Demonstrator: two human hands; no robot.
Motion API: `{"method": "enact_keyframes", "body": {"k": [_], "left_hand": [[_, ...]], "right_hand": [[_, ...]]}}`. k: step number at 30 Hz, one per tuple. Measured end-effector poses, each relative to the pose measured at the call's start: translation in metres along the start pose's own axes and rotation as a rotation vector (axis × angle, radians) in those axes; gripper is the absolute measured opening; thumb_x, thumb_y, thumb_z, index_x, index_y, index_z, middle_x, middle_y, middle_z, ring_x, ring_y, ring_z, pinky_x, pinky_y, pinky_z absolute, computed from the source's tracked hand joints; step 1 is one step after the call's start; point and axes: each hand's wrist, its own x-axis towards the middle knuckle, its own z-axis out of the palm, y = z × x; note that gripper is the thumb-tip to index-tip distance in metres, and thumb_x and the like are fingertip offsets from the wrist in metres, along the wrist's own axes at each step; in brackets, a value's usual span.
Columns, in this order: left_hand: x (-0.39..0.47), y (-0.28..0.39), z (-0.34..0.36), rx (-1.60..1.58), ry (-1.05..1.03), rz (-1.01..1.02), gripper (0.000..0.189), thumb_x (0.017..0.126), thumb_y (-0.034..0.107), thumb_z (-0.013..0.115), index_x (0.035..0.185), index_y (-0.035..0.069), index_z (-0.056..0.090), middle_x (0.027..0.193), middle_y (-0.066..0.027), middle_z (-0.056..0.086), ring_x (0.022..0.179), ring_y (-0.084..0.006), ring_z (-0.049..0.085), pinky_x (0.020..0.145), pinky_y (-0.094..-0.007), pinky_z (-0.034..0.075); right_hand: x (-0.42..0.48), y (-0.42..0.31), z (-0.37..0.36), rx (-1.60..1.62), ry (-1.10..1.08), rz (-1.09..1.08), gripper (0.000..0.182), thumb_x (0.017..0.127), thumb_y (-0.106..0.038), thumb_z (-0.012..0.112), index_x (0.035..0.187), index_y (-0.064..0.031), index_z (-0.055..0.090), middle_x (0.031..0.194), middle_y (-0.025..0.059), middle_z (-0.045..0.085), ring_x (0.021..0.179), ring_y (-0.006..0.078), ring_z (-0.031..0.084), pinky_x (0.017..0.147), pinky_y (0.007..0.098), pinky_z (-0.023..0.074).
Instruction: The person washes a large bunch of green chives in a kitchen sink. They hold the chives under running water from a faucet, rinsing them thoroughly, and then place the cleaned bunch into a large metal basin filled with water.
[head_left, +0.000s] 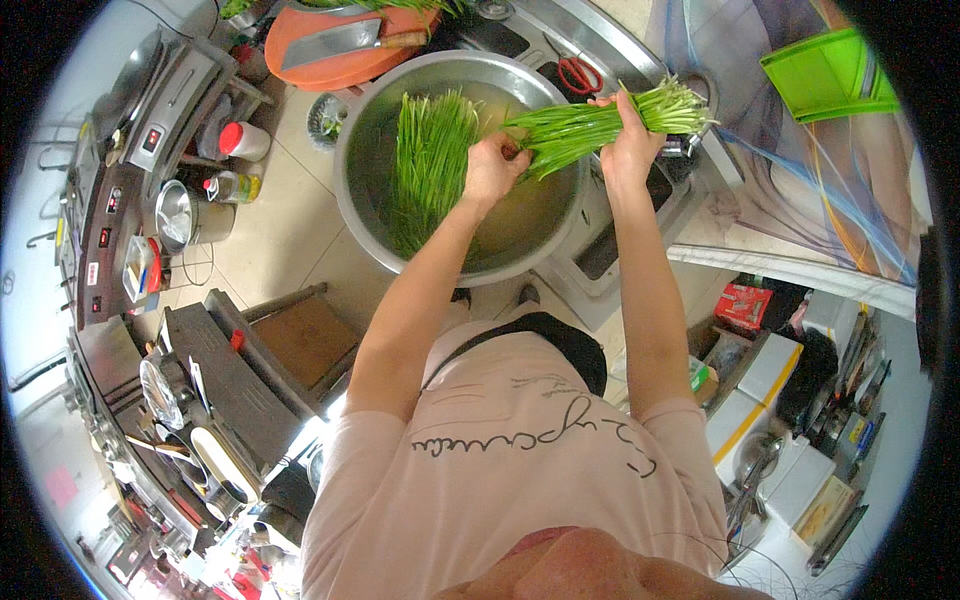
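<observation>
My right hand (630, 146) grips a bunch of garlic chives (570, 133) near its pale stem ends, which point right. The bunch is held level over the right side of a large round metal basin (352, 225). At the bunch's leafy left end, the fingers of my left hand (495, 169) pinch some of the green leaves. Cloudy water (525, 217) fills part of the basin. In it, on the left side, lies a second, thick bundle of chives (431, 165), partly under water and partly hidden by my left hand and forearm.
Beyond the basin, a cleaver (330, 45) rests on an orange round chopping board (322, 71). Red-handled scissors (580, 75) lie by the basin's far right rim. A green plastic dustpan-like container (817, 75) sits on the marbled counter (750, 172). An oil bottle (234, 187) stands left.
</observation>
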Motion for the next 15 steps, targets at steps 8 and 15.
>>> {"method": "enact_keyframes", "body": {"k": [8,15], "left_hand": [[-0.003,-0.039,-0.002,0.034,-0.179,-0.235,0.021,0.069,0.019,0.067,0.067,0.000,0.058,0.061,-0.0100,0.060,0.056,-0.0219,0.059,0.056,-0.0316,0.047],[-0.035,-0.094,0.025,0.811,-0.605,0.164,0.012,0.070,0.008,0.054,0.077,0.002,0.062,0.081,-0.0153,0.059,0.079,-0.0278,0.059,0.070,-0.0357,0.049]], "right_hand": [[0.017,-0.005,-0.004,0.022,0.136,-0.019,0.010,0.077,0.004,0.056,0.083,0.0036,0.048,0.071,0.0114,0.053,0.062,0.0237,0.056,0.065,0.0452,0.0516],[0.043,-0.004,-0.012,0.098,0.087,0.015,0.015,0.076,0.006,0.054,0.087,0.0008,0.045,0.072,0.0113,0.053,0.061,0.0240,0.056,0.059,0.0396,0.0511]]}}
